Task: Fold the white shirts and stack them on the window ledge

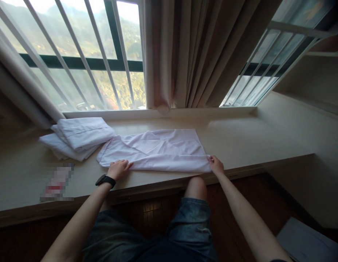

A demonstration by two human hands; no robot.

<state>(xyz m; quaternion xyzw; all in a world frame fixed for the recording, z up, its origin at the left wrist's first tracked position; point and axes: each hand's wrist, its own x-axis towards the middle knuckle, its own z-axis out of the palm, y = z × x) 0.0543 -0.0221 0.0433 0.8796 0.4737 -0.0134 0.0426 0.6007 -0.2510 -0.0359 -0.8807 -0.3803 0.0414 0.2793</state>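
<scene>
A white garment (163, 149) lies spread lengthwise on the pale window ledge, its near side folded over into a long strip. My left hand (120, 169), with a black watch on the wrist, grips the near edge toward the garment's left end, fingers on top of the cloth. At the near right corner, my right hand (216, 165) pinches the fabric between thumb and fingers. A stack of folded white cloth (81, 134) sits just left of the garment, touching its far left end.
A blurred flat item (57, 182) rests on the window ledge (253, 142) at the left. Behind are barred windows (84, 65) and a brown curtain (185, 54). Shelving (308, 91) stands at the right. A pale flat object (308, 240) lies low at the right.
</scene>
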